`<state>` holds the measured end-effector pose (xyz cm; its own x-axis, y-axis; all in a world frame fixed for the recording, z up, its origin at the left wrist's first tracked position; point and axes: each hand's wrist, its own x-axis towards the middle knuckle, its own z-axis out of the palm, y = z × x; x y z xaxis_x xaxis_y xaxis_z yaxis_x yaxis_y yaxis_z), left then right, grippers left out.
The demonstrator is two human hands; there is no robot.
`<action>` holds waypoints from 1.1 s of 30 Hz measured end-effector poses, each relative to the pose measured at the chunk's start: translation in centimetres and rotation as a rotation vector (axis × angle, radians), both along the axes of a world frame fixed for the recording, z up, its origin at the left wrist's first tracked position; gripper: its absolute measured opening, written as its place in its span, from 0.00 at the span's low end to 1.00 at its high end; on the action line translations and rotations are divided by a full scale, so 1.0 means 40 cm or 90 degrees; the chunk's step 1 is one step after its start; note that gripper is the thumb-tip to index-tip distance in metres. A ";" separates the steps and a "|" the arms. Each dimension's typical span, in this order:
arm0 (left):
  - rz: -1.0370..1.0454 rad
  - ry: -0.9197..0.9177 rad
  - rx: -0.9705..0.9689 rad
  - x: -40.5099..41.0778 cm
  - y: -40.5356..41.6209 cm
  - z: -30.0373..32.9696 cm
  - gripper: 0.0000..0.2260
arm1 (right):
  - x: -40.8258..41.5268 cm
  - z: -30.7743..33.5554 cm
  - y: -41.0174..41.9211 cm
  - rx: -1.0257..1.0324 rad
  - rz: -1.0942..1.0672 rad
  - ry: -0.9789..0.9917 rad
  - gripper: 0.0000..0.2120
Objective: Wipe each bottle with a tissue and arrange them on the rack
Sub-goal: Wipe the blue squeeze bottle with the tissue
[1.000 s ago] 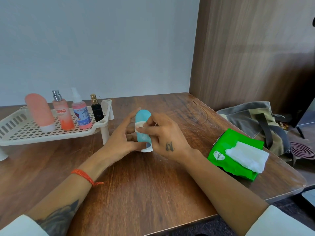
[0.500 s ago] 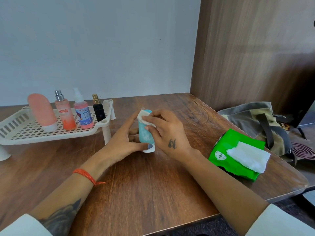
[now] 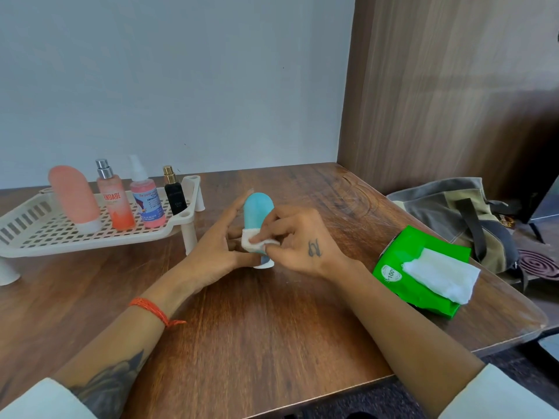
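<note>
Tissue is now sitting low on the blue bottle, where half a second ago we were pressing it against the rounded top; the wad has travelled down the front face toward the white cap at the base. Our right hand is pinching that tissue between thumb and fingertips, a narrow grip closed on the wad and rubbing it against the bottle. Our left hand is steadying the bottle from its other side, fingers nearly straight and spread, the fingertips touching its body rather than wrapping it. The bottle is standing cap-down on the tabletop, just beside the rack's near corner leg. On the rack four bottles are already standing in a row: a peach tube, a pink spray bottle, a red spray bottle and a small black bottle. Well away from the blue bottle, toward the tabletop's far edge, a green tissue pack is lying with a white sheet poking out.
</note>
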<state>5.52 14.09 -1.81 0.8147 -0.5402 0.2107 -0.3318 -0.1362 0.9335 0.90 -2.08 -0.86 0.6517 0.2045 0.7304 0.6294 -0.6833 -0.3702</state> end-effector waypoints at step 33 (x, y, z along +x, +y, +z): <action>0.010 -0.005 0.009 -0.004 -0.002 0.000 0.43 | 0.020 -0.013 0.003 0.004 -0.118 -0.092 0.13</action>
<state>5.36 14.00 -1.83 0.8217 -0.5298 0.2101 -0.3369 -0.1541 0.9288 1.70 -1.97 -1.36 0.5666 0.0865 0.8194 0.5402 -0.7899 -0.2902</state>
